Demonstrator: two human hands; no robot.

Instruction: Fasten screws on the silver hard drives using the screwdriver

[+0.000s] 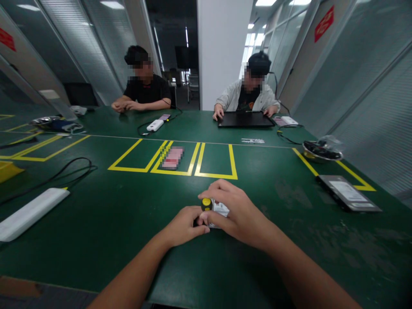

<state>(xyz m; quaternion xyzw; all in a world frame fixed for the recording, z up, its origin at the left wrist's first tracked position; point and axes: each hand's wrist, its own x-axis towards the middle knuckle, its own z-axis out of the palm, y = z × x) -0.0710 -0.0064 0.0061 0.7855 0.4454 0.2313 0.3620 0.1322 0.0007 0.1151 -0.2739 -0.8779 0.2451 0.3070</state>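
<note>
Both hands meet near the front edge of the green desk [128, 223]. The left hand [185, 225] is closed around a small tool with a yellow cap [206, 203]. The right hand [238, 212] is curled over a small white object [221, 209], fingers bent and pressing it on the desk.

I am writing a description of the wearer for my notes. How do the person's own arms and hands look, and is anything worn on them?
Both forearms are bare up to the picture's lower edge: no sleeves show. The left hand and right hand wear no gloves, and no rings, watch or markings are visible.
</note>
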